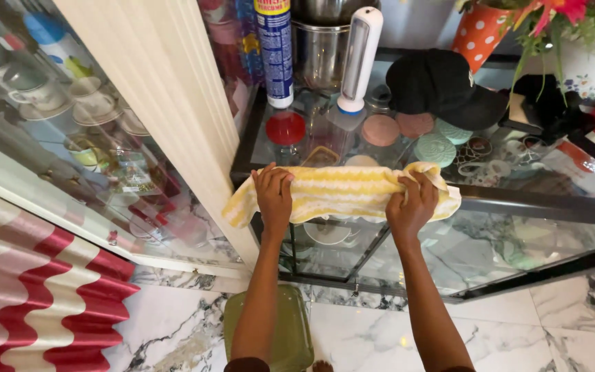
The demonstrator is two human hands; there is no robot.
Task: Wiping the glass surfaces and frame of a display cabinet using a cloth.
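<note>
A yellow and white striped cloth (342, 191) is stretched across the front edge of a glass-topped cabinet (538, 207). My left hand (273, 194) grips the cloth near its left end, and my right hand (414, 205) grips it near its right end. Both hands press the cloth against the black frame of the glass top. The cloth's left corner hangs over the edge beside a cream pillar (173, 103).
On the glass top stand a blue spray can (275, 52), a white upright device (357, 58), a steel pot (321, 48) and a black cap (445, 86). Flower pots (480, 27) sit at the back right. A glass display case with cups (70, 117) is on the left; a green stool (290, 331) is below.
</note>
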